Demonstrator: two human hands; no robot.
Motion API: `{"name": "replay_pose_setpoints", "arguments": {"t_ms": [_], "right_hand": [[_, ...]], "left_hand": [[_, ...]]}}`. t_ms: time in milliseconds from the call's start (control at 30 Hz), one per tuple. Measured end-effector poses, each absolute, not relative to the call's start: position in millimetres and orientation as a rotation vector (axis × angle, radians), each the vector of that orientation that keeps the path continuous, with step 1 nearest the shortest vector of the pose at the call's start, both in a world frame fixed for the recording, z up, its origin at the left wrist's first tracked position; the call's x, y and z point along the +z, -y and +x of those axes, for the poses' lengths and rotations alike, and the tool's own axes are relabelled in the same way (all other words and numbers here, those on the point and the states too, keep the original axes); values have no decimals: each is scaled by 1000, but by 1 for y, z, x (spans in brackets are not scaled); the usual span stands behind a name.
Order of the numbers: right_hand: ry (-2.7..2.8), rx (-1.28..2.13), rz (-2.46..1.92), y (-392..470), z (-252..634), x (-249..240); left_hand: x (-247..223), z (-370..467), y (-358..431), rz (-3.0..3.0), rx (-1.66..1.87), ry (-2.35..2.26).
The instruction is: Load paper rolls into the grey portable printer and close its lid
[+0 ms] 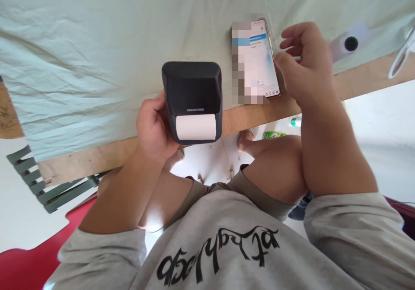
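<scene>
My left hand (pixel 157 130) grips a black label printer (pixel 193 89) from its left side and underside, near the table's front edge. A strip of white label paper (pixel 196 127) shows at the printer's near end, below the NIIMBOT lettering. To the right, a smartphone (pixel 259 65) lies face up with its screen lit; part of it is blurred out by a mosaic. My right hand (pixel 306 61) hovers just right of the phone, fingers apart and loosely bent, with nothing visible in it.
A pale green cloth (pixel 81 56) covers the table, whose bare wooden edge (pixel 253 116) runs in front of me. Right of my right hand lies a white object with a round dark end (pixel 351 44). A red chair (pixel 32 259) and a dark green slatted piece (pixel 32 177) are at left.
</scene>
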State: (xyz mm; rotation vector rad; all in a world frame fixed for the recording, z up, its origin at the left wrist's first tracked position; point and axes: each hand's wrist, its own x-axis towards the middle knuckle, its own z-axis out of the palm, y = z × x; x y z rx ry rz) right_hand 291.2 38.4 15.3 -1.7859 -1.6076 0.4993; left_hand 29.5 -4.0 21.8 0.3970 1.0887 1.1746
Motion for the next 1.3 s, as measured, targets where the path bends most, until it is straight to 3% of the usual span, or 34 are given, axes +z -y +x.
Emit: {"name": "replay_pose_setpoints", "arguments": {"t_ms": [1300], "right_hand": [[1602, 514, -1843, -41, 291, 15]], "left_hand": [[18, 29, 6, 488, 1215, -911]]}}
